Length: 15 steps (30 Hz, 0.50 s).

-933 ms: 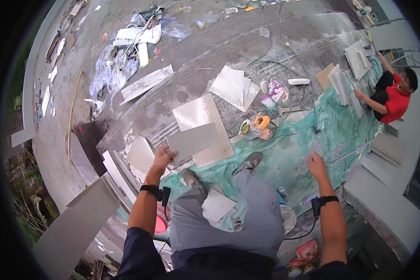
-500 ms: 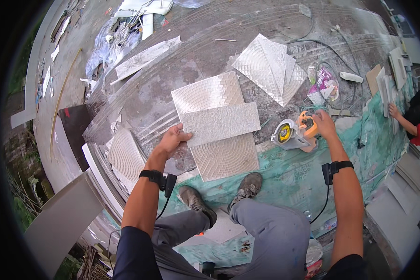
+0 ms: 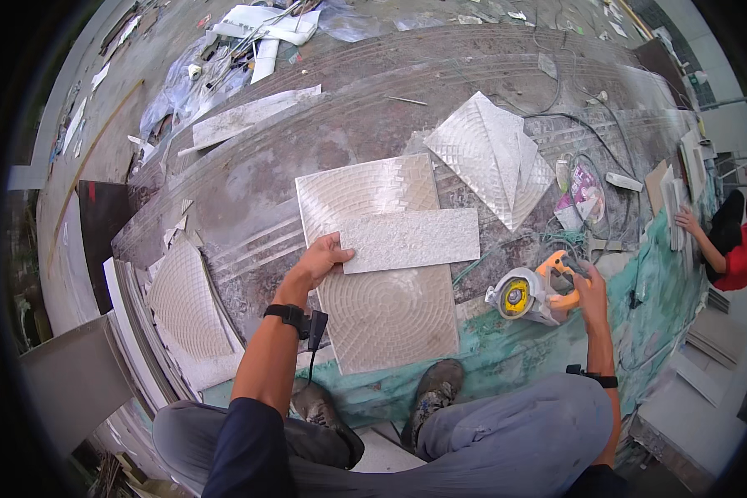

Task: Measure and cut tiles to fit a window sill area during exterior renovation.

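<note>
White strip (image 3: pixel 415 241) points its long axis crosswise, left grip (image 3: pixel 325 257) pinching left end, right grip (image 3: pixel 591 293) clasping power tool (image 3: pixel 546 304)

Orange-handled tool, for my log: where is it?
In the head view, the tool is right of centre, by the edge of the green sheet, at the right hand.

I can't see middle of patterned tile (image 3: pixel 388 322), between far and near edges, under pale strip (image 3: pixel 412 241); co-worker (image 3: pixel 740 259) cut off right.
</note>
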Available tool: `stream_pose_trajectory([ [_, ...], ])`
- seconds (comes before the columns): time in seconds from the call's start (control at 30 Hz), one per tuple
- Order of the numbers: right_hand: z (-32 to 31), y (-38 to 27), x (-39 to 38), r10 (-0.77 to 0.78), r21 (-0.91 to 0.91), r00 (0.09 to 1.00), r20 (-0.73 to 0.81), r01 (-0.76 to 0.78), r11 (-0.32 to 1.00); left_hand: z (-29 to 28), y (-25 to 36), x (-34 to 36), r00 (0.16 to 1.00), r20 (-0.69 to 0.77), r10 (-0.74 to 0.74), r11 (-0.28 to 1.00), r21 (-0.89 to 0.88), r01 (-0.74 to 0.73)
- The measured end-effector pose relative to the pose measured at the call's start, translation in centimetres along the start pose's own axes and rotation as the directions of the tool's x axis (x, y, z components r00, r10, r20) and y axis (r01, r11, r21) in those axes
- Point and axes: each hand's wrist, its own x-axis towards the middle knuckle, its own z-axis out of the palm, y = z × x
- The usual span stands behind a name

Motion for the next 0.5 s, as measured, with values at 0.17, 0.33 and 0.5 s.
stream_pose_trajectory([
  [0.17,0.2,-1.7,-10.6,0.166,0.351,0.979,0.121,-0.199,0.915,0.0,0.2,-1.2,0.983,-0.093,0.16,0.903,0.415,-0.107],
  [0.33,3.3,0.4,-13.5,0.212,0.548,0.895,0.392,-0.412,0.728,0.6,-1.7,0.2,0.892,-0.213,0.398,0.787,0.58,-0.212],
  [0.5,6.1,-1.4,-14.6,0.266,0.806,0.878,0.397,-0.473,0.356,2.9,1.0,-1.1,0.887,-0.181,0.425,0.405,0.915,-0.007],
])
